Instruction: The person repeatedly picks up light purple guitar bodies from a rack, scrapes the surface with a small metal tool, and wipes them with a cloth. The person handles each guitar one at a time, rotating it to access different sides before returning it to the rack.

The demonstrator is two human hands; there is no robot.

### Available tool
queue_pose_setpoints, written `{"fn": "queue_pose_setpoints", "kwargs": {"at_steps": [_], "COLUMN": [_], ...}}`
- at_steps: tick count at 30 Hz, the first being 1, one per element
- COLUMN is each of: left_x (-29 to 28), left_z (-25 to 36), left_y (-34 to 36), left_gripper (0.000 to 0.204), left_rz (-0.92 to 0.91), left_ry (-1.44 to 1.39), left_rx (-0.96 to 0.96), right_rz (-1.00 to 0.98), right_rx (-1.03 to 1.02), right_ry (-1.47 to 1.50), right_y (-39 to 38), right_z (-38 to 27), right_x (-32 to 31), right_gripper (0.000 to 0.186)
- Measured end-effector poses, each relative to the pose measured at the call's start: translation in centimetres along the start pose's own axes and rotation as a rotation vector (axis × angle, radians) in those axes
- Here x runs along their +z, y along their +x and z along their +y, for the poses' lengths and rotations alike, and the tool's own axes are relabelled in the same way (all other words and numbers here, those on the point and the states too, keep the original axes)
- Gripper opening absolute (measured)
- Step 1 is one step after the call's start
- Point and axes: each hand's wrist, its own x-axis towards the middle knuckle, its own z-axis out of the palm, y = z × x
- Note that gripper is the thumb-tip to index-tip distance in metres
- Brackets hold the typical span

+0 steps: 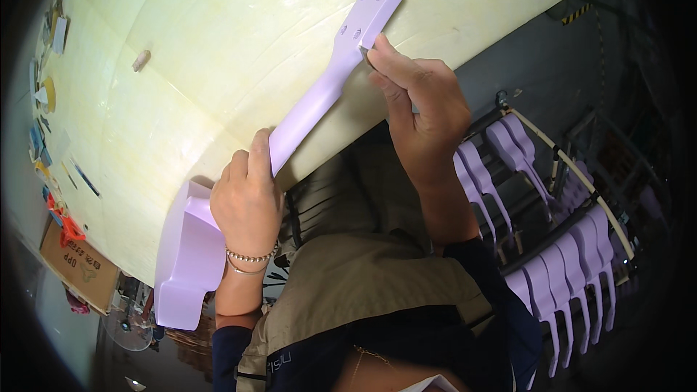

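Observation:
A light purple ukulele (308,117) lies slantwise across the near edge of the pale table, its body at the lower left and its headstock pointing to the upper right. Several small holes show in the headstock. My left hand (248,207) is closed around the neck close to the body. My right hand (428,105) is beside the headstock's base, thumb and fingers pinching a small grey piece (366,55) against the edge there. Fingers cover most of that piece, so its kind cannot be told.
On the pale table (218,51) lies a short tan peg (141,60). Tape, orange-handled scissors (71,231) and small tools line its left side, near a cardboard box (80,265). At right, a rack (577,134) holds several purple ukulele bodies (563,276) below table height.

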Motion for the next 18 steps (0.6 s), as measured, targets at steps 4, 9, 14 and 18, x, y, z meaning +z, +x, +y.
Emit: {"fn": "queue_pose_setpoints", "kwargs": {"at_steps": [4, 9, 14, 18], "left_x": [0.05, 0.03, -0.10, -0.11], "left_z": [-0.11, 0.00, -0.03, -0.06], "left_y": [0.03, 0.08, 0.18, 0.22], "left_gripper": [0.044, 0.045, 0.045, 0.044], "left_rz": [0.021, 0.022, 0.010, -0.005], "left_ry": [-0.021, -0.023, -0.013, -0.006], "left_rx": [0.021, 0.013, 0.016, 0.016], "right_rz": [0.065, 0.074, 0.071, 0.045], "right_rx": [-0.027, -0.003, -0.039, -0.082], "right_ry": [-0.050, -0.031, -0.077, -0.087], "right_y": [-0.09, -0.06, 0.15, 0.21], "right_z": [0.08, 0.35, 0.32, 0.52], "right_x": [0.47, 0.46, 0.52, 0.35], "right_gripper": [0.024, 0.022, 0.021, 0.020]}}
